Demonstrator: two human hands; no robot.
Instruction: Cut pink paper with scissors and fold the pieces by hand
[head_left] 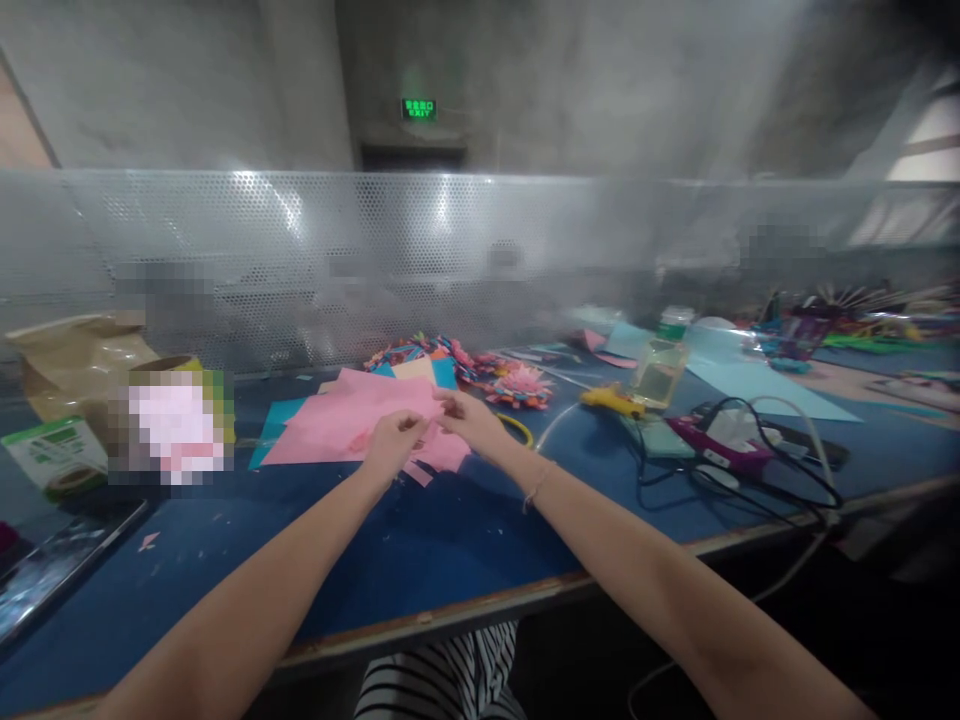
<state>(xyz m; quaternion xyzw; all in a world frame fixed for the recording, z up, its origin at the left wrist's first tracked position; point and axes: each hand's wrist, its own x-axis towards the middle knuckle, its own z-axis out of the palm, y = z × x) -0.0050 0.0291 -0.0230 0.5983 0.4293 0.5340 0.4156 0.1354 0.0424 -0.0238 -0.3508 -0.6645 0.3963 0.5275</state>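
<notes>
The left hand [394,440] and right hand [471,420] are close together, fingers curled in; I cannot tell whether they pinch anything. Pink paper [324,418] lies just beneath and beyond them, spreading left on the blue table [427,550].

Forearms [300,560] extended, left hand [394,440] near right hand [471,420], fingers [409,420] seemingly pinched

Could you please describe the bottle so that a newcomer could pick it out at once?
On the blue table, look to the right of the person's right hand. There, at the right-hand end of a small yellow object, the bottle stands upright. Its clear body with green near the top sets it apart from the light-blue sheets nearby.
</notes>
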